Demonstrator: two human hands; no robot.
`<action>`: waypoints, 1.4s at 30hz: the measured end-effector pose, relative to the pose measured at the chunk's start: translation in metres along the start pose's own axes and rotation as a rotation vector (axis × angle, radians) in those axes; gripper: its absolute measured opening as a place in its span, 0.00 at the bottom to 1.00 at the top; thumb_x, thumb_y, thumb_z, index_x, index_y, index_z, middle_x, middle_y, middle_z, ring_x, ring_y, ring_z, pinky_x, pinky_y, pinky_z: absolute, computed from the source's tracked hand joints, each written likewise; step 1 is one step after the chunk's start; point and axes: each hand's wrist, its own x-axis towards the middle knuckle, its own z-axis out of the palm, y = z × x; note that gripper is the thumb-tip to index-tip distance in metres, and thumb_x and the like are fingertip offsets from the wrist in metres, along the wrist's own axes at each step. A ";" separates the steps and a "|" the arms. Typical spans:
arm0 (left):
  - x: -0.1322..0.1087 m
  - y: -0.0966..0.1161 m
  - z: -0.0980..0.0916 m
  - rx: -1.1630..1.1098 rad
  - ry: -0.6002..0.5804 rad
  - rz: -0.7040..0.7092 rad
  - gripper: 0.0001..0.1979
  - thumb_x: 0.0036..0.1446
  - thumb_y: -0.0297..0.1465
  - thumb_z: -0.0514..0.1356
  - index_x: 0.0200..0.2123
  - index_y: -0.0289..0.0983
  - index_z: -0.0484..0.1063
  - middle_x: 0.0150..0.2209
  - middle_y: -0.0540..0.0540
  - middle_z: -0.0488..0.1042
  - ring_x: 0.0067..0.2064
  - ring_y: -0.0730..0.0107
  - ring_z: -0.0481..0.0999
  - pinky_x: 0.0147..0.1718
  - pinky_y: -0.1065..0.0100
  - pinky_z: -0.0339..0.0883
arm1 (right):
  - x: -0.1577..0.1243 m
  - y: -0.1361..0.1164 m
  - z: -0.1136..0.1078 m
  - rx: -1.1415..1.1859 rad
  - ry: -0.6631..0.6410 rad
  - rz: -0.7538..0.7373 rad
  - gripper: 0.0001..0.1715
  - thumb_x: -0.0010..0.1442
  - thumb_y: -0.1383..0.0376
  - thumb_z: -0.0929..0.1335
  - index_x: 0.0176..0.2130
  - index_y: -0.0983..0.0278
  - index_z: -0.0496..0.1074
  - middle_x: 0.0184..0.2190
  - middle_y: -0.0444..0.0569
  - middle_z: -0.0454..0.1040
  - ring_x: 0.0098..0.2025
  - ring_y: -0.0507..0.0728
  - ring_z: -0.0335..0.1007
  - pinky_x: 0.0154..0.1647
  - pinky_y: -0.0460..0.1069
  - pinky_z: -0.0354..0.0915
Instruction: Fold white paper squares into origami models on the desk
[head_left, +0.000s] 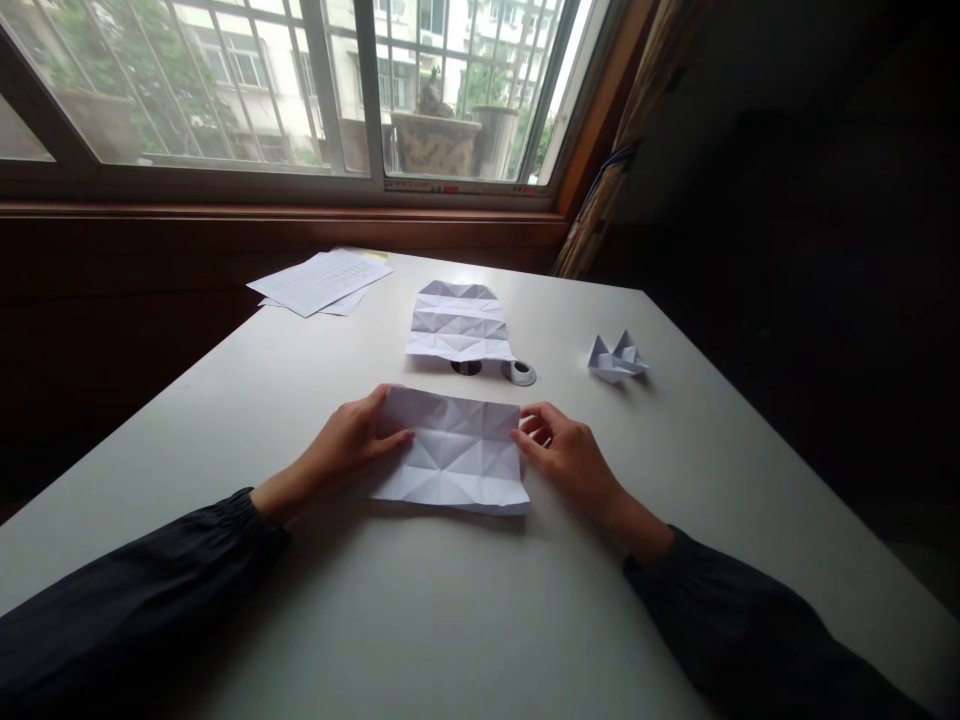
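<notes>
White table [442, 625] bearing a creased paper sheet [450, 455] close to the near edge, long axis crosswise, midway between both hands. Left hand [337, 447] at its left end, left fingers [382, 410] spread, thumb along the surface; right hand [574, 460] at its right end, right fingers [534, 420] half-curled against the edge, firmness of either hold impossible to tell.

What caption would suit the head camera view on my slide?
Left hand and right hand touch a creased paper sheet on a white table near a paper boat.
</notes>
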 end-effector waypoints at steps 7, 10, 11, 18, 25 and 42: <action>-0.005 -0.005 0.002 0.197 -0.057 0.294 0.17 0.66 0.35 0.57 0.56 0.44 0.74 0.54 0.42 0.77 0.54 0.56 0.75 0.53 0.56 0.71 | -0.003 0.003 0.003 -0.312 0.034 -0.176 0.15 0.62 0.63 0.70 0.49 0.60 0.72 0.36 0.47 0.79 0.29 0.56 0.73 0.34 0.52 0.69; -0.006 0.000 0.000 0.158 -0.134 0.384 0.19 0.66 0.34 0.58 0.59 0.45 0.73 0.57 0.43 0.76 0.57 0.57 0.73 0.57 0.55 0.69 | -0.004 0.006 0.006 -0.301 0.052 -0.173 0.16 0.62 0.63 0.70 0.50 0.60 0.71 0.38 0.48 0.79 0.28 0.55 0.71 0.34 0.53 0.70; -0.006 0.001 -0.001 0.154 -0.166 0.403 0.19 0.65 0.35 0.59 0.59 0.45 0.73 0.57 0.44 0.76 0.58 0.56 0.72 0.58 0.54 0.68 | -0.004 0.006 0.006 -0.302 0.056 -0.176 0.15 0.62 0.63 0.70 0.49 0.60 0.72 0.39 0.48 0.79 0.28 0.55 0.71 0.35 0.53 0.70; -0.004 0.013 -0.002 0.226 -0.254 0.349 0.16 0.66 0.41 0.57 0.54 0.47 0.77 0.58 0.48 0.76 0.64 0.52 0.67 0.62 0.50 0.62 | -0.002 0.008 0.007 -0.305 0.049 -0.209 0.05 0.62 0.65 0.69 0.41 0.60 0.74 0.39 0.49 0.79 0.29 0.56 0.70 0.37 0.53 0.69; -0.010 0.013 0.007 0.352 -0.266 0.384 0.18 0.66 0.38 0.57 0.56 0.41 0.70 0.67 0.44 0.67 0.71 0.49 0.57 0.67 0.49 0.56 | -0.001 0.001 0.006 -0.204 0.071 -0.206 0.09 0.65 0.63 0.67 0.45 0.60 0.74 0.40 0.51 0.79 0.32 0.57 0.74 0.36 0.54 0.71; -0.002 0.016 0.016 0.358 -0.086 0.378 0.08 0.66 0.38 0.58 0.43 0.43 0.76 0.55 0.50 0.78 0.58 0.57 0.73 0.56 0.54 0.63 | -0.010 -0.021 0.005 -0.277 -0.320 -0.701 0.32 0.63 0.53 0.71 0.62 0.63 0.69 0.58 0.59 0.74 0.62 0.69 0.67 0.64 0.66 0.61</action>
